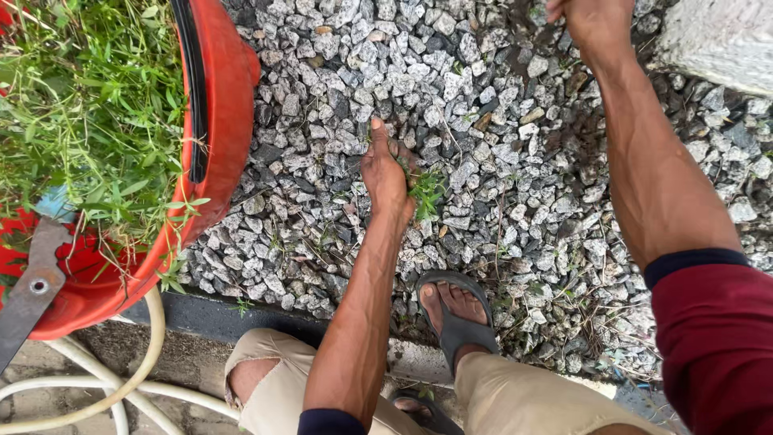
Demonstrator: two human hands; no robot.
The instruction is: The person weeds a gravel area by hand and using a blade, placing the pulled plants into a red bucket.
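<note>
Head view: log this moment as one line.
left hand: grips weed | right hand: on gravel, contents unseen | bucket: weeds inside, left

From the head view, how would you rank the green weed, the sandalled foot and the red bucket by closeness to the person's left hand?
1. Green weed: gripped in the left hand, at its right edge.
2. Sandalled foot: below the hand, toward the camera.
3. Red bucket: far left, full of pulled greenery.

bucket (217,105) left of hand (385,173), gravel (322,217) beneath
</note>
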